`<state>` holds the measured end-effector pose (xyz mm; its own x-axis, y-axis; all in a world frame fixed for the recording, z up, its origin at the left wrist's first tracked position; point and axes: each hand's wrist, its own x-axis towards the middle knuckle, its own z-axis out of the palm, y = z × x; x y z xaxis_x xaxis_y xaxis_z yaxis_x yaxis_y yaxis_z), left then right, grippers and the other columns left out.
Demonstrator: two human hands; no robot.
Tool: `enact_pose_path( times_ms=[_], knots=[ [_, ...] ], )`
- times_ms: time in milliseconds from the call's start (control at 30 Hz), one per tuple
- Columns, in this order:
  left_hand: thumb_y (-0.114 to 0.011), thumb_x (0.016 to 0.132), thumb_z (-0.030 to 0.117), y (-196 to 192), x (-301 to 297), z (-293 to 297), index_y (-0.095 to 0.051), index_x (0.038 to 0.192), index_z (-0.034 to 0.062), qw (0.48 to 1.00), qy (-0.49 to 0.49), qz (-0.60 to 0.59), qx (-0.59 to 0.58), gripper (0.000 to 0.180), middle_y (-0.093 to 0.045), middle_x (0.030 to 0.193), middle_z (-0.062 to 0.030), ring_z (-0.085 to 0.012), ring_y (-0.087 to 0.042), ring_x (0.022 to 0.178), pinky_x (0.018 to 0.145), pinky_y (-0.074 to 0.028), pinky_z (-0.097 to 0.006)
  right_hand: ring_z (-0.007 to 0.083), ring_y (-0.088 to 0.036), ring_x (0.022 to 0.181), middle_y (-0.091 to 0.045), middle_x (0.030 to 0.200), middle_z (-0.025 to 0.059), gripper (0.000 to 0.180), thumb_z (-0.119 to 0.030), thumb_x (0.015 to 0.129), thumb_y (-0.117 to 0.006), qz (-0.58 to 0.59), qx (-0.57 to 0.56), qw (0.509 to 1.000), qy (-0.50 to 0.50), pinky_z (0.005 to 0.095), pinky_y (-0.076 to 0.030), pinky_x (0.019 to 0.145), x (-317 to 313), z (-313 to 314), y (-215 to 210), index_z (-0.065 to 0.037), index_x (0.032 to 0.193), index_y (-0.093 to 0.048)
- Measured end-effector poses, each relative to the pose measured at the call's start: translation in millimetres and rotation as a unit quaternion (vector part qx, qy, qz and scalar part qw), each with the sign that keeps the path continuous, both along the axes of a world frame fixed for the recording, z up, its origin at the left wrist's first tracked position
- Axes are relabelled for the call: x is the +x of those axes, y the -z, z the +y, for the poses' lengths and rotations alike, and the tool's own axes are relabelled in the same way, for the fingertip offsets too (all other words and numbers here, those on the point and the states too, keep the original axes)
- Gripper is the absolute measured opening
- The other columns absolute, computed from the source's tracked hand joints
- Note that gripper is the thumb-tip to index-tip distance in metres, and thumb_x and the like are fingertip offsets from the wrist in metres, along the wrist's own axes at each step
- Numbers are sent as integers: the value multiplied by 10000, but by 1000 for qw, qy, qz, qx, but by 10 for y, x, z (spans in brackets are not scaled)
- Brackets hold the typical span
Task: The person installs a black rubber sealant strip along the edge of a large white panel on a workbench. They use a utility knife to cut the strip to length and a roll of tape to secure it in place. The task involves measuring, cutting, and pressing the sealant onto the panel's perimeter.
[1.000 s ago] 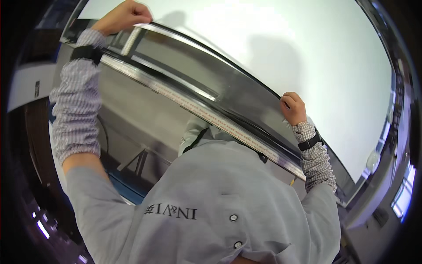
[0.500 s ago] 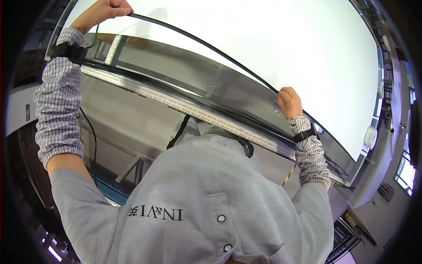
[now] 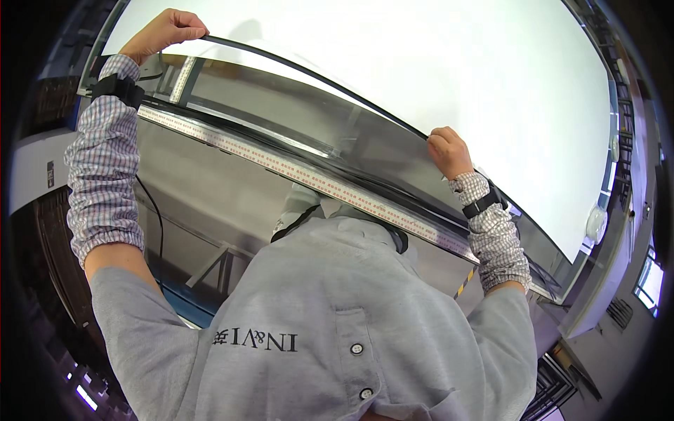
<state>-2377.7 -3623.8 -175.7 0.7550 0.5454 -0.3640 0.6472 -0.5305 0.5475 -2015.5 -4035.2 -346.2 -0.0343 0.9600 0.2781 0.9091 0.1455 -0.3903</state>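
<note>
A thin black strip [image 3: 337, 87] runs in a slight curve between my two hands, across the near edge of a bright white panel [image 3: 505, 77]. My left hand [image 3: 165, 33] is closed at the far left, pinching the strip's end between thumb and fingers. At the right, my right hand [image 3: 449, 152] is also closed, its curled fingers gripping the strip. Both hands are over or close to the panel; whether they touch it I cannot tell. Any strip beyond the right hand is hidden.
Nearer my body, a metal rail [image 3: 309, 179] with red print crosses the view, with loose black strips [image 3: 379, 186] along it. A white round fitting [image 3: 596, 223] sits at the panel's right side. A black cable [image 3: 160, 231] hangs at the left.
My left hand has come slightly nearer to me. My right hand has shifted a little left and away from me. Both still grip the black strip; the view has shifted slightly.
</note>
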Motion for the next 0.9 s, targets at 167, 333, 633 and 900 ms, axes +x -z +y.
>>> enact_pose_path(
  times_ms=[167,333,633,900],
  knots=[
    [-657,811,272,-41,11,-62,-672,861,61,999,-11,1,-35,218,-600,742,35,-56,-515,718,686,-405,-206,233,-562,747,-563,791,69,87,-1,671,-614,-8,16,1000,-13,333,-489,618,-19,49,4,-36,716,-548],
    [-646,820,245,-46,72,-84,-670,870,54,999,-12,8,-33,199,-604,751,25,-58,-524,729,693,-414,-210,230,-561,743,-566,798,68,81,-3,676,-613,1,33,999,-20,332,-489,617,-103,170,-10,-35,712,-548],
    [-627,830,161,12,144,-55,-667,872,39,999,-11,25,-23,135,-614,756,15,-56,-526,697,643,-429,-201,224,-550,748,-554,779,65,70,-22,689,-599,8,44,998,-38,331,-486,620,-372,553,70,-38,703,-532],
    [-624,830,159,51,181,-50,-666,854,29,1000,10,15,-8,138,-594,710,31,-51,-504,665,618,-418,-200,225,-541,750,-545,784,60,67,-26,692,-585,15,74,996,-41,334,-484,609,-601,870,70,-44,697,-520]
  ],
)
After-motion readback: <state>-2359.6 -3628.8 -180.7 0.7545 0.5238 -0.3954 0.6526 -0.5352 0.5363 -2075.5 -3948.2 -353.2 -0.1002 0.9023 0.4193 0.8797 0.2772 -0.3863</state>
